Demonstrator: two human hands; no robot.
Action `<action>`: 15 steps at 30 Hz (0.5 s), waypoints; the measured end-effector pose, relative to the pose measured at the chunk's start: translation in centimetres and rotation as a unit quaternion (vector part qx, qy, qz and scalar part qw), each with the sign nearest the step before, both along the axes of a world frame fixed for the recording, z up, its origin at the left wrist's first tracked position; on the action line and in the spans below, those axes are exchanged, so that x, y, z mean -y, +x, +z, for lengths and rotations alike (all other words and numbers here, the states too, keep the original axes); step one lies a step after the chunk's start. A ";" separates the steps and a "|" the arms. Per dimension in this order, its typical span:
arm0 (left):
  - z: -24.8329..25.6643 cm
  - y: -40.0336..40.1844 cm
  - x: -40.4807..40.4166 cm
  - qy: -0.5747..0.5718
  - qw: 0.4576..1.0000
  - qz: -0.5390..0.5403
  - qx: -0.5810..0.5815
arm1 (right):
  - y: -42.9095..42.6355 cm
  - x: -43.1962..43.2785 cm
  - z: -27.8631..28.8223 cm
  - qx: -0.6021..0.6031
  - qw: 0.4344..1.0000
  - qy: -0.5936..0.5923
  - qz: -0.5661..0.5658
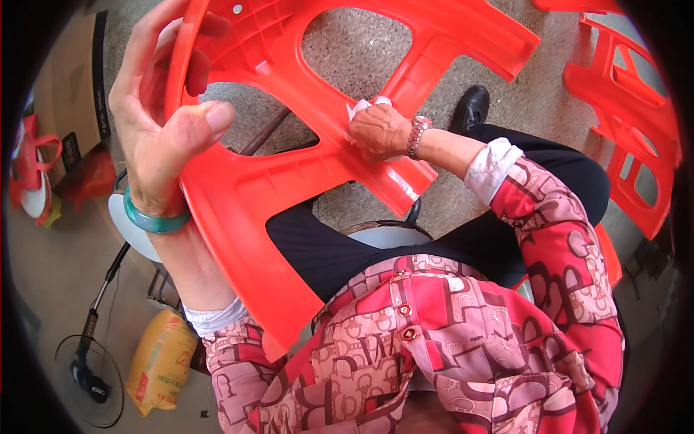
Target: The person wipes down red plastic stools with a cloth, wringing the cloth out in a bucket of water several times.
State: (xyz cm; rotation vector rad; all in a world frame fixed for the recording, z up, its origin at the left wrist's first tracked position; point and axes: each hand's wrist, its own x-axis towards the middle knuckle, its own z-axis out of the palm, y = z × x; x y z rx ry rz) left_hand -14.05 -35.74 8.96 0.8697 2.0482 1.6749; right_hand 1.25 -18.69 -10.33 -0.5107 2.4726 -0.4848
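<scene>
A red plastic stool [303, 130] with cut-out openings lies tilted on its side across the upper middle, over the person's lap. At its left edge my left hand [162, 108] grips the rim, thumb on the near side and fingers curled behind the rim; a green bangle is on that wrist. Against the inner face of a leg, my right hand [379, 132] presses a crumpled white cloth or tissue [360, 108], bunched under its fingers. A metal watch [418, 136] sits on the right wrist.
More red plastic stools [623, 108] stand at the right. At the left are a cardboard box [70, 87], a red bag [92, 176], a standing fan [89, 374] and a yellow printed sack [162, 361]. A round white-topped seat [387, 237] shows beneath the stool being held.
</scene>
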 end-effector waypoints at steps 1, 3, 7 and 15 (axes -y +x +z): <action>0.1 0.0 0.0 0.003 1.000 0.016 -0.002 | -0.2 0.0 0.3 -0.011 0.999 -0.041 0.015; 0.4 -0.5 0.5 -0.034 0.999 -0.001 -0.029 | -1.4 0.6 -0.5 0.019 0.999 -0.013 0.024; 1.2 0.0 -0.6 -0.035 0.999 -0.002 -0.039 | -4.8 0.7 -4.6 -0.055 0.986 -0.092 -0.128; 2.8 0.9 -2.2 0.040 0.996 0.072 0.029 | -15.0 3.9 -7.4 -0.122 0.937 -0.129 -0.302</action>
